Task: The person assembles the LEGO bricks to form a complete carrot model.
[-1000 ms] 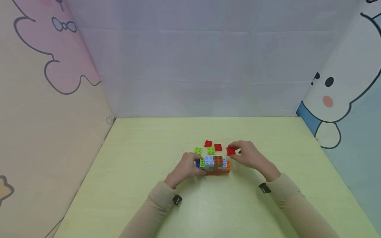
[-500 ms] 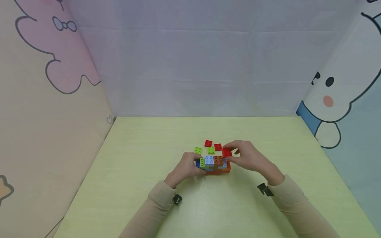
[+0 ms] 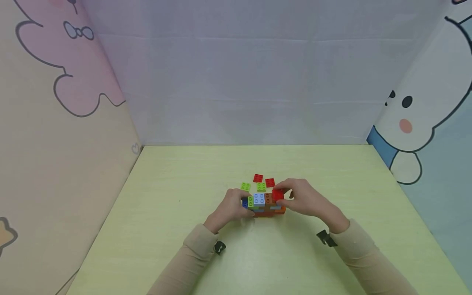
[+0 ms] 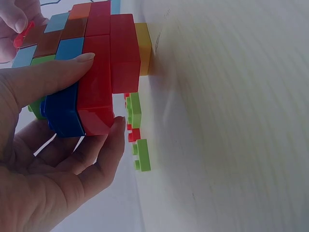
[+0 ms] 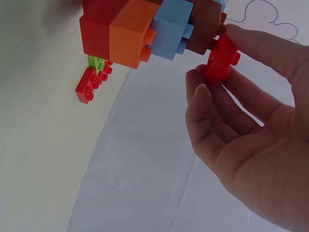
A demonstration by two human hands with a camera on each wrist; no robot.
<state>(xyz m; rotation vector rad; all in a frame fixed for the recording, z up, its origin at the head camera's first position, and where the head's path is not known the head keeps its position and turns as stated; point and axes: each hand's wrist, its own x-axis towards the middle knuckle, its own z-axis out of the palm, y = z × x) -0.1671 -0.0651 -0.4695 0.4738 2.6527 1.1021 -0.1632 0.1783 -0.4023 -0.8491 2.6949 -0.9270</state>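
A stacked block of building bricks (image 3: 259,200) in red, orange, brown, light blue, green and dark blue stands on the table. My left hand (image 3: 230,207) grips its left end, the thumb lying across the near side in the left wrist view and the fingers behind. Between thumb and fingers, my right hand (image 3: 304,198) pinches a thin red brick (image 5: 222,59) over the right part of the stack's top. In the right wrist view this brick is tilted, close to the studs of a brown brick (image 5: 204,25); whether they touch I cannot tell.
Behind the stack lie two loose red bricks (image 3: 258,178) and two lime-green bricks (image 3: 261,187) on the pale yellow-green table (image 3: 177,246). A light cloth wall (image 3: 236,82) rises at the table's far edge, with cartoon-printed panels at both sides.
My right hand has carried the red brick leftward and toward me, from beside the stack to over its right part. The left hand has kept its hold in place.
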